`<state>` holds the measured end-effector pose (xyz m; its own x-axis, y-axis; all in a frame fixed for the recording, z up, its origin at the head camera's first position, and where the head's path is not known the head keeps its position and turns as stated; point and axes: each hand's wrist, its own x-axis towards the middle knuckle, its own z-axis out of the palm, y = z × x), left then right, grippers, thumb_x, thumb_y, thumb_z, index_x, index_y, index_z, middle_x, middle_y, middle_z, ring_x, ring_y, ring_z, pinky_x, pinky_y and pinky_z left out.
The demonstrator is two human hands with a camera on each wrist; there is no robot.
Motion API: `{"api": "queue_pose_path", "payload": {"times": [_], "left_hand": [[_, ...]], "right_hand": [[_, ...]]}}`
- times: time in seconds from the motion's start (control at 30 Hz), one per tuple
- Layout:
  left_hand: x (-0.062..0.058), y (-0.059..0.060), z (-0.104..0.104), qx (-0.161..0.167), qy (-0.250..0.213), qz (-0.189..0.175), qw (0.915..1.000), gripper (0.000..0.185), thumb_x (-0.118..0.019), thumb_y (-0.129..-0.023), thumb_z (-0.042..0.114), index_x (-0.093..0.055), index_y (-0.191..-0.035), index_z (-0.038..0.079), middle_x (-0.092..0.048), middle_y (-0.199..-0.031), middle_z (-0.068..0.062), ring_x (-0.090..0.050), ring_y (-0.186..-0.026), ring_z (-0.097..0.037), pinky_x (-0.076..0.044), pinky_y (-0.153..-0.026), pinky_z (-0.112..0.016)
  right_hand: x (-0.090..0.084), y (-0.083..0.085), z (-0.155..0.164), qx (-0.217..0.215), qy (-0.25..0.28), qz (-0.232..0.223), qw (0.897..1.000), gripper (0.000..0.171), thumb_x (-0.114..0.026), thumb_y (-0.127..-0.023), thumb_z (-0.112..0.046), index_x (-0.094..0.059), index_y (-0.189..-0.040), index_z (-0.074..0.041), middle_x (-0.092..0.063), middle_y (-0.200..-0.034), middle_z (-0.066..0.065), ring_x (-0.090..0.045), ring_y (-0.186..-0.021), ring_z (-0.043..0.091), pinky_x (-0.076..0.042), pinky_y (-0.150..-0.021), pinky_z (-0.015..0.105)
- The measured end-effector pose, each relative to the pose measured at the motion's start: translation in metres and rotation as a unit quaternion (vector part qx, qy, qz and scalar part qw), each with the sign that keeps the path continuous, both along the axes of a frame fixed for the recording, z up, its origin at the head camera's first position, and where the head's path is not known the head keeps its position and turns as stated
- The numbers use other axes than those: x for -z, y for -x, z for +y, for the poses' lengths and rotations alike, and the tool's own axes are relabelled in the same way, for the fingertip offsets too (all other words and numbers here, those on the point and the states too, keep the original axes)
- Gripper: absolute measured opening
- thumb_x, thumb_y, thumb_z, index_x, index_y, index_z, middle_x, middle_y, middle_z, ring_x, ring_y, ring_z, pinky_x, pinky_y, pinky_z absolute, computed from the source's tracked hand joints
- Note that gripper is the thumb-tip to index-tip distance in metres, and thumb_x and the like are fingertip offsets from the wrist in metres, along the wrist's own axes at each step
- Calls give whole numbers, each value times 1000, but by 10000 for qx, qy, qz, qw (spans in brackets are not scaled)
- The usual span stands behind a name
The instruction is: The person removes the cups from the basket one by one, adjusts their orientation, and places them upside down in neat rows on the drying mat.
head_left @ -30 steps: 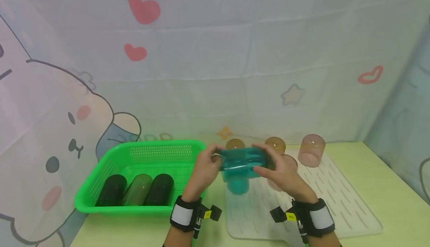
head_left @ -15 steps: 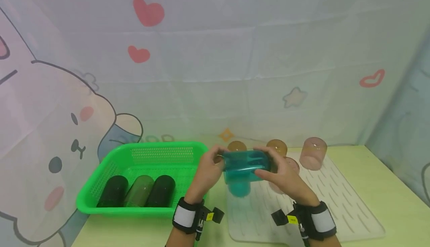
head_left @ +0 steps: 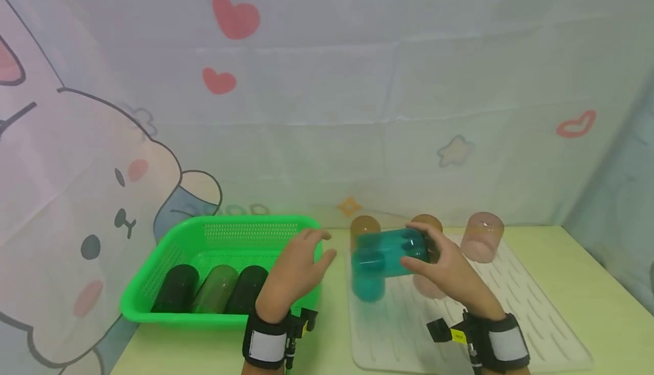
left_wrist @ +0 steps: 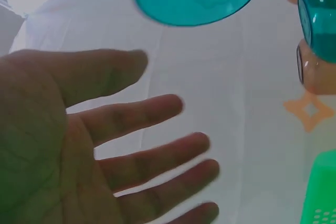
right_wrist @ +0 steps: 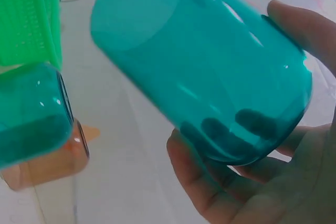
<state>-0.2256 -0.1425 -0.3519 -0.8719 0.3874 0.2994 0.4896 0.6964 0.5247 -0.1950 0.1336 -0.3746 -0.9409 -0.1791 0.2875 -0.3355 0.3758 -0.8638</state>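
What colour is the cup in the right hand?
Translucent teal cup, gripped by the right hand; clearest in the right wrist view.

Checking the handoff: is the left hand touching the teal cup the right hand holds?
Apart. Head view shows a gap between left hand and teal cup; right hand alone grips it.

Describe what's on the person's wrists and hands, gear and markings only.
Both hands, left hand and right hand, are bare: no gloves, no sleeves in view. Each wrist carries a black strap with a white panel, plus a small black mount with a yellow tag.
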Motion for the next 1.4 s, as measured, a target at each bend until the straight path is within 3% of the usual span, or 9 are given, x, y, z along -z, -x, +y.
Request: {"api": "queue_pose_path", "payload": {"times": [0.2,0.3,0.53,0.7,1.0,1.4], "left_hand": [[0,-3,2,-108,250,173,9995,37,-55,-96,28,-56,-129,9,-51,-128,-17,-50,-117,-35,-46,-88,-48],[1,-3,3,-36,336,146,9993,36,-55,-97,28,-56,-127,8,-52,-127,-17,-50,-115,-35,-46,-88,-47],[-2,-2,1,29,502,-57,9987,35,-54,-97,29,-57,-125,7,-52,-127,-16,-49,-116,-34,-45,-90,-46],[0,-2,-1,29,550,-180,9983,34,-54,-97,28,-58,-123,6,-53,-124,-17,-51,-113,-33,-45,-88,-46],[4,-1,0,129,580,-424,9973,34,-53,-97,30,-58,-123,8,-54,-122,-16,-53,-110,-32,-46,-85,-46],[5,-1,-2,61,684,-729,9950,35,-52,-98,33,-58,-123,10,-54,-121,-14,-54,-106,-31,-46,-82,-45]], "right_hand": [[-11,0,8,108,-714,459,9963,61,-70,-88,-23,-38,-139,-14,-40,-139,17,-46,-119,39,-44,-89,51],[-21,1,17,216,-1130,443,9924,61,-71,-87,-28,-40,-138,-13,-42,-137,14,-47,-117,36,-43,-89,52],[-43,5,47,624,-2349,419,9691,73,-71,-84,-40,-39,-139,-3,-47,-129,22,-53,-107,39,-48,-81,52],[-47,7,70,744,-2587,390,9623,74,-71,-84,-39,-39,-138,1,-47,-129,25,-55,-103,39,-51,-75,49],[-47,8,110,1118,-3068,223,9449,77,-71,-83,-41,-39,-136,4,-44,-129,32,-49,-108,49,-45,-79,62],[-24,15,147,1281,-3301,39,9352,83,-72,-83,-40,-34,-134,14,-40,-126,36,-46,-104,53,-44,-75,62]]}}
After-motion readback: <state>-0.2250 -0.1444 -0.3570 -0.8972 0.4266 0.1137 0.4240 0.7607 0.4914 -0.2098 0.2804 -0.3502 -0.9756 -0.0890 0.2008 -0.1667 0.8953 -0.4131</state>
